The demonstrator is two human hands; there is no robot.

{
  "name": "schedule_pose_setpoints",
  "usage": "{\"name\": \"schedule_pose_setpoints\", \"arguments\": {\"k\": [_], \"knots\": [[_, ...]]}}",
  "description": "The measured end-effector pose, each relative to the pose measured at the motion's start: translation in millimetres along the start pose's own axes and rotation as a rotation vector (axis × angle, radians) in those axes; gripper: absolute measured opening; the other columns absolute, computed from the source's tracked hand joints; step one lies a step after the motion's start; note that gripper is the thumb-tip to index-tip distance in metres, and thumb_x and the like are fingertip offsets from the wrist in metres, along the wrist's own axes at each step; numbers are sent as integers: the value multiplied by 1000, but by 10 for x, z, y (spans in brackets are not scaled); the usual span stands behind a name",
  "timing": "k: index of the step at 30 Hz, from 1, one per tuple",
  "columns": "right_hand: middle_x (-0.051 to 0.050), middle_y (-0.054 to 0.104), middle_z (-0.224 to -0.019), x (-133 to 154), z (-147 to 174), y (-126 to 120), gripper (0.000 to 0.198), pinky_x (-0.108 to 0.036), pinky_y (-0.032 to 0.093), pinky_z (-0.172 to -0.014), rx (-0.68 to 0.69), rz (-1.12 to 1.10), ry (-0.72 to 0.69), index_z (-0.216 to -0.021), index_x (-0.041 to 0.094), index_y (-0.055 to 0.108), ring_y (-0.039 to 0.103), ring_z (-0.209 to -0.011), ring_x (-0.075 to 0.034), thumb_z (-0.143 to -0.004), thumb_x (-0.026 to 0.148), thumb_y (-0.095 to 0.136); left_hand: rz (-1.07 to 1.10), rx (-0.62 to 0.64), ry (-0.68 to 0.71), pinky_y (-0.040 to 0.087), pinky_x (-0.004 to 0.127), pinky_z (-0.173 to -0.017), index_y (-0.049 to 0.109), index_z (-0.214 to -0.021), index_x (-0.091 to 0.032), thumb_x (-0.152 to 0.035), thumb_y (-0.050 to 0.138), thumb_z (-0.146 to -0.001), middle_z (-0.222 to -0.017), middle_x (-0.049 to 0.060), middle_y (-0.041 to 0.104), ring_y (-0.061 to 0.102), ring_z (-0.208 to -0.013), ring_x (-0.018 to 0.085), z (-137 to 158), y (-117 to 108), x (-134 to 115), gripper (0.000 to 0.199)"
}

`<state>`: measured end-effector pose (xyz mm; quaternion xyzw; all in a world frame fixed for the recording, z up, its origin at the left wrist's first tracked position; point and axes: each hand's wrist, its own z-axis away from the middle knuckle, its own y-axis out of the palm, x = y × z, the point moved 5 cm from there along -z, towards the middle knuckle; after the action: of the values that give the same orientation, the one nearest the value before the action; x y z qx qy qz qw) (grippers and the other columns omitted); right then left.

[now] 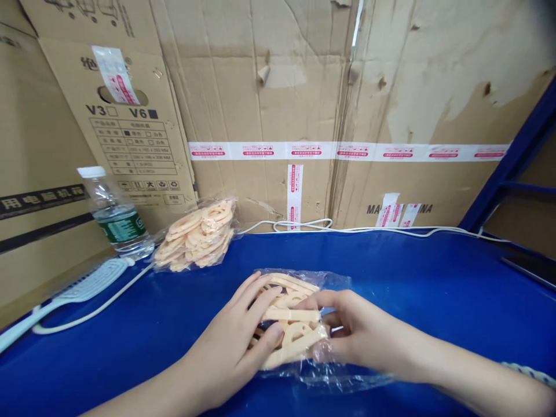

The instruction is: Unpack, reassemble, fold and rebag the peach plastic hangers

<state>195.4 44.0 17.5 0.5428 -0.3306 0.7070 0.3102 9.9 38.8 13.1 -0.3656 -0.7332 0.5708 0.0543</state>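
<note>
Bagged pieces lie partly hidden, held between a half-spread left hand and a curled, partly obscured right hand.

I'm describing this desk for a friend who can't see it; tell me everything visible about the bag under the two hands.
The bag is clear, glossy, crinkled film, plastic by its look. Inside are pale, wood-like flat pieces, some with cut-out holes. It lies on the blue table, loose film spreading at its far and near sides. The left hand rests over its left part; the right hand touches its right end. Whether it is sealed, I can't tell.
</note>
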Motion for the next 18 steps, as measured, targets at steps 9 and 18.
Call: {"name": "schedule_pose_setpoints", "arguments": {"k": [9,18], "knots": [[-3,65,-86,24,-65,42,49,-18,51,-53,49,-218,-35,-117,15,62,57,-61,-7,-77,41,76,-9,-53,-11,39,54,-111,51,-135,-28,-41,44,-98,-148,6,46,34,-141,31,-2,-18,-17,40],[0,62,-63,152,-5,-186,39,-18,47,-41,-136,23,-5,-105,13,67,60,-52,-11,-77,41,69,-44,3,18,39,53,-111,47,-138,-31,-40,46,-98,-150,4,45,33,-143,31,2,-20,45,42]]}}
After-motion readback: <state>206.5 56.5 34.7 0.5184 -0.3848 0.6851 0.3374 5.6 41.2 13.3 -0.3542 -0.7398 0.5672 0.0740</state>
